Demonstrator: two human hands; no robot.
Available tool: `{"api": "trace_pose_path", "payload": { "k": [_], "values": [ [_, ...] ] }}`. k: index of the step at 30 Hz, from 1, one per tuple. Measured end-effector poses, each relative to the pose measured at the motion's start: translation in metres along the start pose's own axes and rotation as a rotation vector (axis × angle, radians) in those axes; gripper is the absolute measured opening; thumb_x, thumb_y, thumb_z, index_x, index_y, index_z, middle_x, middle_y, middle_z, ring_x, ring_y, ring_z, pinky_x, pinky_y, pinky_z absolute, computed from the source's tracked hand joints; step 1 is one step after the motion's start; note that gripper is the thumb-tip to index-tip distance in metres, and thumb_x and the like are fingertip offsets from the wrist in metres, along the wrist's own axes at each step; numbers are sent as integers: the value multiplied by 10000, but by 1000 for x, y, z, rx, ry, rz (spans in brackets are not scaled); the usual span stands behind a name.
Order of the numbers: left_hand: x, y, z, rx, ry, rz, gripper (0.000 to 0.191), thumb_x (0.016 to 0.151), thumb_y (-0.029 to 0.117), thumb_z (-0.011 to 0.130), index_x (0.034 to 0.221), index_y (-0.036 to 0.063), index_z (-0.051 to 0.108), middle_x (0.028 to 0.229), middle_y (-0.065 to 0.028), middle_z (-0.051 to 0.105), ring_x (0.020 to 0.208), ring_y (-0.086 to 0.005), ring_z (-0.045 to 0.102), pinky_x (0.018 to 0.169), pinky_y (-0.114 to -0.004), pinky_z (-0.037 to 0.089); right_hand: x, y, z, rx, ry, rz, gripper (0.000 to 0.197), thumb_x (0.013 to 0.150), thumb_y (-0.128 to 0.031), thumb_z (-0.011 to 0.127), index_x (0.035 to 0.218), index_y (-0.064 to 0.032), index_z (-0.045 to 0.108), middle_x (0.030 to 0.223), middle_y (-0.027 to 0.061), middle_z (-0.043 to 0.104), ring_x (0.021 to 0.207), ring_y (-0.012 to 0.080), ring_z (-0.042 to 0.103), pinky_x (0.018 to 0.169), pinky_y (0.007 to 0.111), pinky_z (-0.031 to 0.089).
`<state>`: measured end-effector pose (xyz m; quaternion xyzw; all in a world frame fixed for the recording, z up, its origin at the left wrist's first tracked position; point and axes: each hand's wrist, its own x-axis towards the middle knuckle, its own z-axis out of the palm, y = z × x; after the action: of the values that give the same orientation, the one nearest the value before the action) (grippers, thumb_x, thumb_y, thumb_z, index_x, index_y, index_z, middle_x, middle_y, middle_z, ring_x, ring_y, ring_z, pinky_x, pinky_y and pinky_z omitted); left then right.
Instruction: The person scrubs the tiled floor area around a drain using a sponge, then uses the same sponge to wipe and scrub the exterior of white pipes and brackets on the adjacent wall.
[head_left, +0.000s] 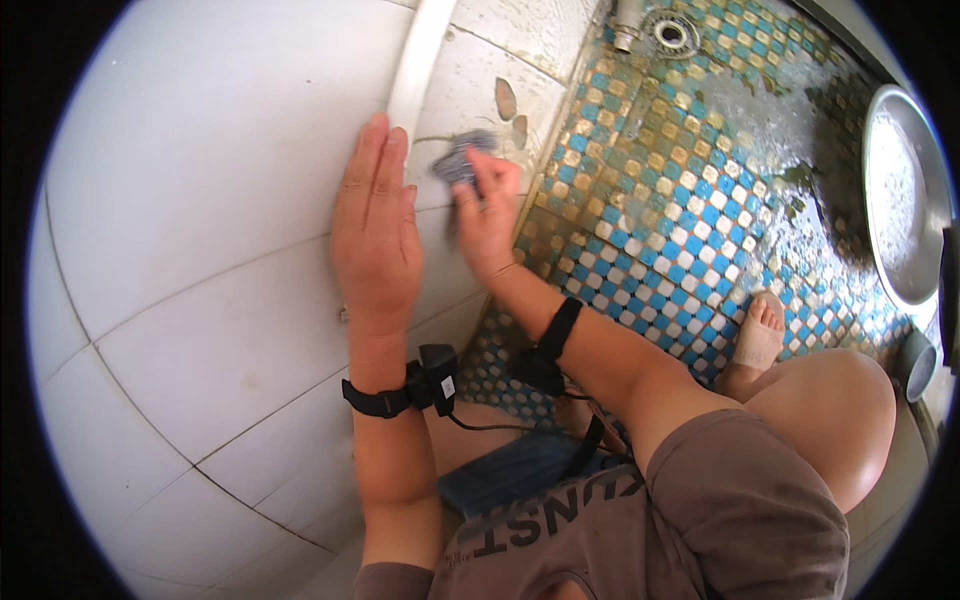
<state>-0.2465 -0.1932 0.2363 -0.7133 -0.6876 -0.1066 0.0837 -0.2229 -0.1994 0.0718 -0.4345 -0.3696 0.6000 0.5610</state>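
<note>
My right hand (486, 214) pinches a grey scouring pad (466, 154), probably steel wool, against the lower white wall tiles (457, 240). Hand and pad are slightly blurred. Just beyond the pad, two brownish patches (505, 99) mark the tile near the floor's edge. My left hand (379, 232) lies flat with nothing in it, its fingers stretched out and close together. Its fingertips reach a white pipe (421, 60) that runs along the wall; whether they press on the pipe or the tile beside it is hard to tell.
Wet blue-and-white mosaic tiles (660, 247) cover the floor. A round drain (670, 32) sits beside a pipe end (625, 34). At right stand a metal basin (926, 247) of suds and a grey cup (919, 367). My sandalled foot (759, 337) is on the floor.
</note>
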Motion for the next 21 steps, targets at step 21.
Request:
{"api": "trace_pose_path", "payload": {
  "k": [21],
  "values": [
    [-37, 13, 4, -31, 200, -173, 351, 864, 20, 602, 1207, 69, 655, 1147, -111, 619, 1006, -300, 545, 876, -386, 453, 72, 0, -16, -54, 237, -135, 189, 743, 64, 651, 915, -16, 653, 1003, 140, 578, 986, 314, 557, 912, 365, 447]
  ]
}}
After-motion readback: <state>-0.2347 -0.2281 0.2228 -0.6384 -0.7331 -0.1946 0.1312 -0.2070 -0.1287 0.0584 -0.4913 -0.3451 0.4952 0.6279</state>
